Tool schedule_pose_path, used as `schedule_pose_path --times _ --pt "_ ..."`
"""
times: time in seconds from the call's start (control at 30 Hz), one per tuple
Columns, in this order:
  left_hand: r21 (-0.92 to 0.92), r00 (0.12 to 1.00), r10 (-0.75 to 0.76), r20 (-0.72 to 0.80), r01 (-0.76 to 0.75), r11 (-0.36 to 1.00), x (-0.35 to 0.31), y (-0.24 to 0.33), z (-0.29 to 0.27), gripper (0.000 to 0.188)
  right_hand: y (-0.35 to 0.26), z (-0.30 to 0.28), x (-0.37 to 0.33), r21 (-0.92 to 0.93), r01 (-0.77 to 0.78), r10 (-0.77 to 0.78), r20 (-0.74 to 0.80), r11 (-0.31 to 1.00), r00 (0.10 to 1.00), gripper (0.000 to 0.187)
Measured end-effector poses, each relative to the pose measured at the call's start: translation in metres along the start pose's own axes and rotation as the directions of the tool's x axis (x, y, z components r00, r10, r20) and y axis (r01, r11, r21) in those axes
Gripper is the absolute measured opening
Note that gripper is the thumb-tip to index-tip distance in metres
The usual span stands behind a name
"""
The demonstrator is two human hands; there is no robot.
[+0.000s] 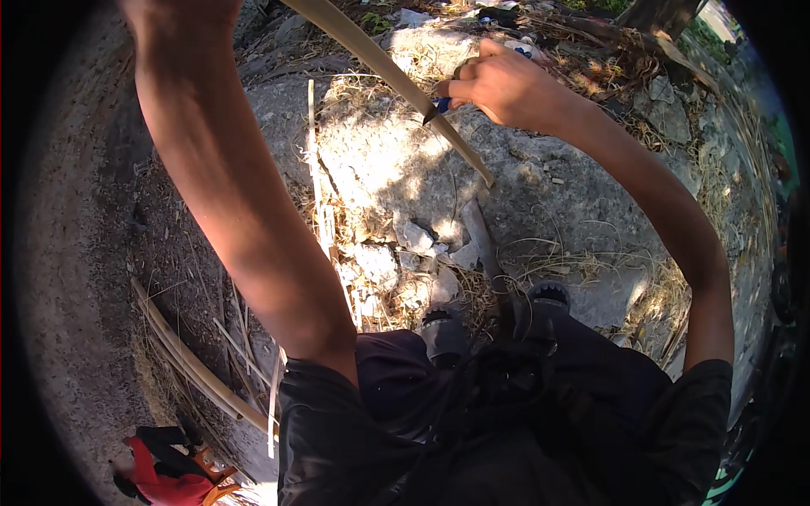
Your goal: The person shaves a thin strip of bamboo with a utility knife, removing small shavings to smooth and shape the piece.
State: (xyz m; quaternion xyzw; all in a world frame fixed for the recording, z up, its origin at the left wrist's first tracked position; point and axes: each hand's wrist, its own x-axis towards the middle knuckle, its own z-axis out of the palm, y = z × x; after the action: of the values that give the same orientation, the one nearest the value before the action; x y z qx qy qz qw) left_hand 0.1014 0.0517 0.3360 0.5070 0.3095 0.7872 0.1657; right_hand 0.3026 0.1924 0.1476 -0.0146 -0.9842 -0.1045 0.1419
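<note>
A broad grey rock [582,198] is filling the middle of the view, with bare soil [72,278] lying along the left side and a tree trunk [662,17] standing at the upper right. A person in red [173,485] is showing small at the lower left, just beside an orange-brown chair [221,487]. Several long curved strips [190,361] are lying on the ground nearer the wearer's left arm. The long pale strip [371,55] at the work is slanting above the rock, running from the upper edge down to the right, where its narrow end is hanging toward the stone. Two dark shoes [443,333] are standing below, and broken stones [415,238] are lying in front of them among dry grass. The left hand [181,10] is being cut off by the upper edge, so its grip cannot be told. The right hand [506,88] is closing its grip around a small blue-handled tool [442,104], the handle mostly hidden by the fingers. The tool's dark piece [430,115] is crossing the pale strip above its lower end.
</note>
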Motion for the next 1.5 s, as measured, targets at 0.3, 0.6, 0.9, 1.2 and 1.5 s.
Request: schedule_pose_path --times 0.3,0.6,0.9,1.2,1.5 --pt "0.195 0.972 0.084 -0.219 -0.041 0.980 -0.009 0.001 0.017 0.057 0.011 0.000 0.015 0.073 0.064 -0.046 -0.226 0.995 0.973 0.022" --pt "0.151 0.971 0.088 -0.222 -0.055 0.987 -0.004 -0.005 0.005 0.057 0.011 0.005 0.027 0.080 0.112 -0.098 -0.157 0.991 0.983 0.028" --pt "0.191 0.989 0.079 -0.128 -0.054 0.980 -0.003 -0.004 -0.007 0.057 0.009 0.009 0.023 0.136 0.152 -0.156 0.022 0.979 0.987 0.024" --pt "0.093 0.990 0.044 -0.130 -0.032 0.995 0.001 -0.007 -0.021 0.057 0.012 0.020 0.020 0.154 0.091 -0.088 -0.025 0.984 0.996 0.022" --pt "-0.092 1.000 -0.008 -0.008 0.007 0.996 -0.014 -0.008 -0.002 0.052 0.012 -0.005 0.007 0.353 0.011 0.098 -0.289 0.936 0.952 0.019"
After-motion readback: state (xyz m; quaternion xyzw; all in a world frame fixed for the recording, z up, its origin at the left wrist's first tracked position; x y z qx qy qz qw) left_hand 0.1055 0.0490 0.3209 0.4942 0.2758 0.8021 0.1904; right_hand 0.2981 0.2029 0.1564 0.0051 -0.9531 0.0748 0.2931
